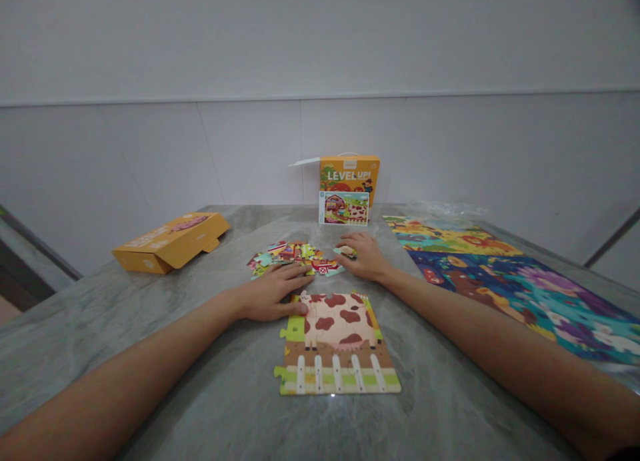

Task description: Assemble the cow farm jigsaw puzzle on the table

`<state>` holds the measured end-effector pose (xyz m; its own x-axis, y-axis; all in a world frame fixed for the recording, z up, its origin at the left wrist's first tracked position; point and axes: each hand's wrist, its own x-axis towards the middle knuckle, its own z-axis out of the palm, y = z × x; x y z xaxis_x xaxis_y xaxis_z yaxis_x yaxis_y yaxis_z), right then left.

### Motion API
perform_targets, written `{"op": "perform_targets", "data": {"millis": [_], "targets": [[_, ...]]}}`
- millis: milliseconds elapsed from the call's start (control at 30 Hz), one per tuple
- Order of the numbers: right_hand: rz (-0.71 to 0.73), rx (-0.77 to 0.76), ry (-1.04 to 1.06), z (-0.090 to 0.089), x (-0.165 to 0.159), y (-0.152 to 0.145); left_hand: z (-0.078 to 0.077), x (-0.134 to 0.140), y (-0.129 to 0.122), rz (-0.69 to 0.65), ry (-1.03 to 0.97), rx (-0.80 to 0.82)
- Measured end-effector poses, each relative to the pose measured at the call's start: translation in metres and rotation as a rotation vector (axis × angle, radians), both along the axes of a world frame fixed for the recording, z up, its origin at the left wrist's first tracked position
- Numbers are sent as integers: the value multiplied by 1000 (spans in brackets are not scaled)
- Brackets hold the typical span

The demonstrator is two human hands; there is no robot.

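Note:
A partly joined jigsaw puzzle [337, 341] with a brown-spotted cow and a white fence lies flat on the grey table. My left hand [275, 291] rests with fingers stretched out, its thumb on the puzzle's upper left corner and its fingertips beside a pile of loose puzzle pieces [285, 251]. Right of that pile, my right hand [365, 256] grips a puzzle piece [346, 251] between thumb and fingers. Part of that piece is hidden by the fingers. A piece with a red barn [324, 268] lies between the two hands.
A picture card [345, 208] of a farm leans on an upright orange box [353, 171] at the back. On the left lies another orange box [173, 241]. Finished colourful puzzles [500, 281] cover the right side, with clear plastic wrap [445, 208] behind them.

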<state>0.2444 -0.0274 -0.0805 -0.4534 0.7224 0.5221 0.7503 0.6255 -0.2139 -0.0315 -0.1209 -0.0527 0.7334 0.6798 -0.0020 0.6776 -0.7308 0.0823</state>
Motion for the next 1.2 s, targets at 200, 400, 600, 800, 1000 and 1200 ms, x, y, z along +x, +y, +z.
{"op": "perform_targets", "data": {"millis": [200,400,600,800,1000,1200], "targets": [[340,-70,-104,3,-1,-4,1,1,2,-3,-57,52],[324,-138,-28,1,-2,-1,-1,-1,2,-5,-85,64],[345,-89,47,0,-3,-4,0,-1,1,-1,-83,74],[217,4,227,2,-2,-1,0,-3,2,-36,-103,68],[-218,-77,175,-5,2,12,-2,-5,3,-48,-115,71],[-197,-32,83,-3,2,7,-1,-2,3,14,-162,106]]}}
